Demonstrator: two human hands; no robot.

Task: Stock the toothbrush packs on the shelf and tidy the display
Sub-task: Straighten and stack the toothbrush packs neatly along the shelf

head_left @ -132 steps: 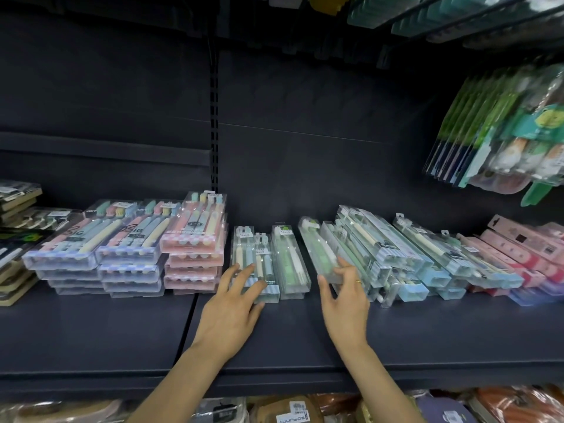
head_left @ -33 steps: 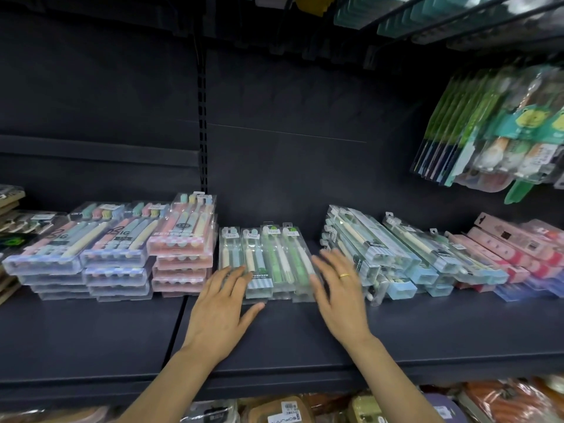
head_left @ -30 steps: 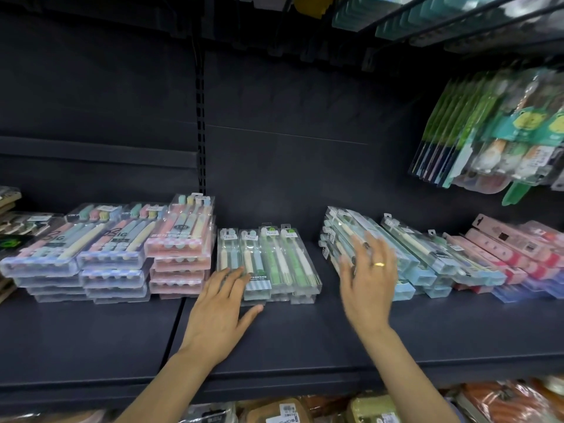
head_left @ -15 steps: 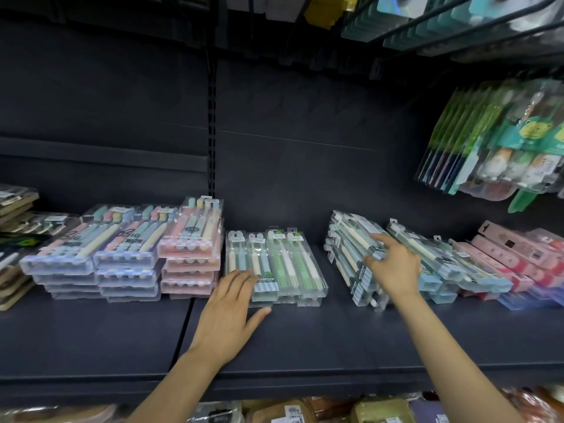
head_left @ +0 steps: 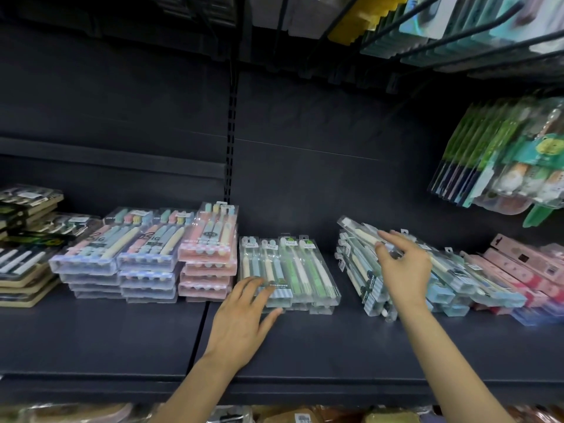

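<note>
At 6 o'clock, nearest the camera, the front lip of the dark shelf [head_left: 305, 389] runs across the view, with blurred goods on a lower level beneath it; both forearms rise over that lip. The left hand [head_left: 241, 319] lies at about 7 o'clock, fingers straight and spread, their tips touching the near end of the neat clear packs [head_left: 290, 270], a squared row of 4 at the centre; it grasps nothing. The right hand [head_left: 403, 270] sits at about 4 o'clock over the slanted pile of toothbrush packs [head_left: 360, 270]; its fingers are loosely bent above the top pack, and whether they have actually closed on it I cannot tell, since motion blur smears the fingertips. That pile leans toward 10 o'clock, its packs fanned and not squared, with a bare gap of shelf between it and the tidy row.

Further back, at 9 o'clock, pastel multi-packs [head_left: 146, 254] stand in 3 even stacks; at 3 o'clock pink boxes [head_left: 518, 267] lie just beside the slanted pile; at 2 o'clock green hanging packs [head_left: 500, 154] dangle from pegs.

The risk, as I judge it: the top pack is smooth and rests on a tilted heap, so a pull from 1 end could drag its neighbours off toward the shelf edge; a hasty sweep might also nudge the pink boxes or skew the finished row under the left fingers.
</note>
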